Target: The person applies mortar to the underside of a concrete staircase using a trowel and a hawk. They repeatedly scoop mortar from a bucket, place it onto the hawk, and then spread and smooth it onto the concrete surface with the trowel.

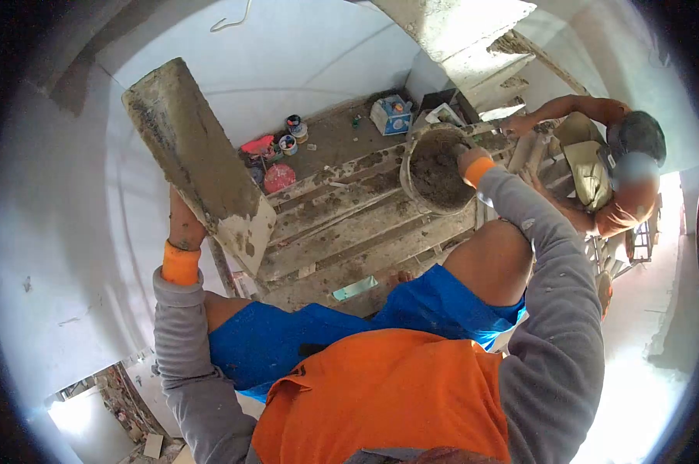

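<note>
On the left, a long pale block [245, 232] is tilted upward, its long upper face coated with wet grey-brown mortar [199, 143]. My left hand [184, 220] is under its near end and supports it; the fingers are hidden behind the block. To the right, a round bucket [406, 166] of mortar [440, 166] stands on wooden planks [326, 240]. Over the bucket's right rim reaches my right hand [473, 160], closed, with its fingers at the mortar. What it grips is too hidden to make out.
Another person [608, 155] crouches at the right, one arm stretched toward the planks. Below the planks, paint cans [288, 144], a red round lid [279, 178] and a blue-and-white box [392, 116] sit by the wall. A pale green strip [355, 288] lies near my knees.
</note>
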Demonstrator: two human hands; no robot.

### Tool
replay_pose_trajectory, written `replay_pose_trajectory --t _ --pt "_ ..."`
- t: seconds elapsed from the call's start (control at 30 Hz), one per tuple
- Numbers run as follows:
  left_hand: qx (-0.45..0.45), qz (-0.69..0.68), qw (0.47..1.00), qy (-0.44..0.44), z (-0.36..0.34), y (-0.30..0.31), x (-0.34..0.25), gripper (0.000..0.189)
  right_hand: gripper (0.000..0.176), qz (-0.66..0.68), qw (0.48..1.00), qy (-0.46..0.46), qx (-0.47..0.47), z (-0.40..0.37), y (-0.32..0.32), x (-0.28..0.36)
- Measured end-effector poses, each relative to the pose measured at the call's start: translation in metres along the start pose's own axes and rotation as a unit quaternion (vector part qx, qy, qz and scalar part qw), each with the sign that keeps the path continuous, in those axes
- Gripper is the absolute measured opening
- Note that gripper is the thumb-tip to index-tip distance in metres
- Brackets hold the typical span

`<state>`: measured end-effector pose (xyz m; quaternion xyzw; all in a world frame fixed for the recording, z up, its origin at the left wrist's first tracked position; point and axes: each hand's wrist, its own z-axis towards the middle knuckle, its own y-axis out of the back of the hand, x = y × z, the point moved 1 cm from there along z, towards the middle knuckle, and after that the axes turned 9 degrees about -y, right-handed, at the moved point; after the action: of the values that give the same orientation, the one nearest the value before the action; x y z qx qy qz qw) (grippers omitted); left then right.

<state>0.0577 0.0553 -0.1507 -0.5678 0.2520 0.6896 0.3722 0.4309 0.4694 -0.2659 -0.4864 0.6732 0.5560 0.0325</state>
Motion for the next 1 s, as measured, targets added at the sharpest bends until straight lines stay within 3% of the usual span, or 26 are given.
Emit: replay_pose_trajectory --t 0.03,0.1,0.17,0.23,0.27,0.33,0.4,0.47,0.5,0.53,0.57,0.63,0.7,0.73,0.83,0.93,1.0 --pt "0.026 0.090 0.994 -0.047 -0.002 0.001 -0.002 0.040 0.018 -0.012 0.999 0.030 0.032 -0.006 0.008 0.002" --pt "0.060 -0.184 0.981 -0.036 -0.004 0.002 -0.001 0.040 0.020 -0.018 0.995 0.071 0.068 -0.026 0.023 -0.002" --pt "0.057 -0.264 0.963 -0.020 -0.003 0.002 0.000 0.040 0.021 0.000 0.994 0.084 0.073 -0.053 0.047 -0.012" --pt "0.013 -0.155 0.988 0.002 -0.001 0.009 0.001 0.040 0.021 0.027 0.991 0.078 0.104 -0.067 0.051 -0.015" --pt "0.028 -0.057 0.997 -0.033 0.001 0.015 0.007 0.041 0.021 0.024 0.992 0.088 0.088 -0.069 0.048 -0.017" --pt "0.057 0.115 0.988 -0.089 0.003 0.019 0.014 0.041 0.019 0.022 0.992 0.113 0.058 -0.076 0.048 -0.016" --pt "0.075 0.223 0.964 -0.126 -0.001 0.011 0.001 0.043 0.016 0.026 0.997 0.072 0.024 -0.068 0.050 -0.025" --pt "0.052 0.130 0.987 -0.084 -0.005 0.000 -0.006 0.044 0.015 0.045 0.998 0.027 -0.045 -0.044 0.037 -0.035" --pt "0.022 -0.002 0.999 -0.031 -0.003 -0.002 -0.006 0.045 0.013 0.048 0.996 0.013 -0.078 -0.025 0.017 -0.033" --pt "-0.007 -0.136 0.991 0.019 0.000 -0.004 -0.007 0.045 0.013 0.025 0.998 0.018 -0.050 -0.032 0.027 -0.027" --pt "-0.034 -0.157 0.987 0.027 0.001 -0.006 -0.006 0.045 0.014 0.003 0.999 0.021 -0.026 -0.042 0.035 -0.018" --pt "-0.085 -0.199 0.976 0.039 0.002 -0.008 -0.005 0.045 0.017 0.051 0.994 0.054 -0.081 -0.021 -0.017 0.007" --pt "-0.072 -0.281 0.953 0.082 0.004 -0.017 -0.015 0.044 0.018 -0.008 0.979 0.157 -0.132 -0.043 -0.012 0.011" --pt "-0.060 -0.320 0.939 0.108 0.005 -0.022 -0.020 0.043 0.017 0.001 0.980 0.159 -0.122 -0.044 -0.002 0.003" --pt "-0.001 -0.281 0.958 0.062 0.008 -0.025 -0.017 0.043 0.010 0.026 0.984 0.131 -0.118 -0.045 0.031 -0.022" --pt "-0.012 -0.297 0.951 0.090 0.009 -0.034 -0.018 0.044 0.011 0.031 0.984 0.115 -0.136 -0.051 0.073 -0.027" --pt "-0.011 -0.326 0.938 0.116 0.011 -0.042 -0.026 0.043 0.015 0.000 0.987 0.160 -0.024 -0.058 0.094 -0.006"
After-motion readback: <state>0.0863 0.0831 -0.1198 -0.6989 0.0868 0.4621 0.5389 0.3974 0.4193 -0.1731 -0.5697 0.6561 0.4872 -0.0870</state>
